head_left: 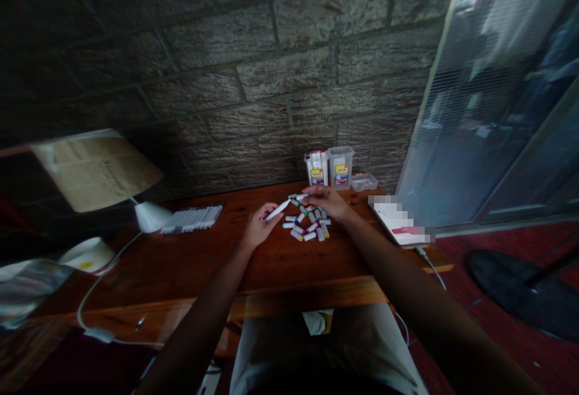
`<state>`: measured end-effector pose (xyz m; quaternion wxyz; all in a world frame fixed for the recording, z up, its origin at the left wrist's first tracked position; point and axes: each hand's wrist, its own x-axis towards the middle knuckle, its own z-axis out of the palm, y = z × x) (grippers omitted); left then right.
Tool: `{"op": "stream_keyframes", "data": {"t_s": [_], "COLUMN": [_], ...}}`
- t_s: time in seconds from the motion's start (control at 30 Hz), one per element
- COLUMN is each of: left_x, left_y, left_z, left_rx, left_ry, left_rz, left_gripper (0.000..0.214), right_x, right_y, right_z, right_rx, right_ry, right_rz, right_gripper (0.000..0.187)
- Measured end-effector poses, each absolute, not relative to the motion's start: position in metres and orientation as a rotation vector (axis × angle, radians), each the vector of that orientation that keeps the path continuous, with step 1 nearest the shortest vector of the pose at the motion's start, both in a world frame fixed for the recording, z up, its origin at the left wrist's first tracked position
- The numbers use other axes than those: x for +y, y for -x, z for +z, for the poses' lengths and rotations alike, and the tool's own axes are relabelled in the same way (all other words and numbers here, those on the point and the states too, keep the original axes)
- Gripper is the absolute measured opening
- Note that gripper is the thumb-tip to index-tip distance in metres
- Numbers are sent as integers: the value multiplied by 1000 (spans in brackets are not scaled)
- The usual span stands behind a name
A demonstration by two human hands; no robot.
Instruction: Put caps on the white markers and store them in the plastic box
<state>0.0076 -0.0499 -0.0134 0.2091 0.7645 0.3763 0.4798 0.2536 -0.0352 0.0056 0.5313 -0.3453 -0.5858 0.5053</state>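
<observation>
My left hand point(259, 225) is closed round a white marker point(277, 210) that points up and to the right. My right hand point(326, 202) lies over the back of a loose pile of markers point(309, 226) with coloured caps on the wooden desk point(190, 262); its fingers curl down onto the pile. Whether they pinch one marker is hard to tell in the dim light. Both arms reach forward from the bottom of the view.
Two clear marker boxes point(329, 167) and a small clear lid point(364, 182) stand against the stone wall. A row of markers point(192, 219) lies at the left, beside a white lamp point(151, 215) with its cable. A white pad point(400, 223) lies at the right.
</observation>
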Motion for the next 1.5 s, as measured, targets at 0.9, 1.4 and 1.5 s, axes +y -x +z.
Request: {"op": "stream_keyframes", "data": {"t_s": [0.9, 1.4, 1.5], "left_x": [-50, -48, -48], "left_y": [-6, -3, -3], "left_z": [-15, -16, -16], "left_rx": [1029, 1014, 1021], "left_ry": [-2139, -2126, -2123], "left_rz": [1271, 1272, 1254], "left_gripper": [33, 31, 31], "right_x": [-35, -41, -42], "right_y": [-245, -242, -241], "right_z": [0, 1, 0], "right_rx": [-1433, -1608, -1623], "right_ry": [823, 863, 850], "right_rz": [1107, 994, 1015], "right_gripper": [36, 35, 36]}}
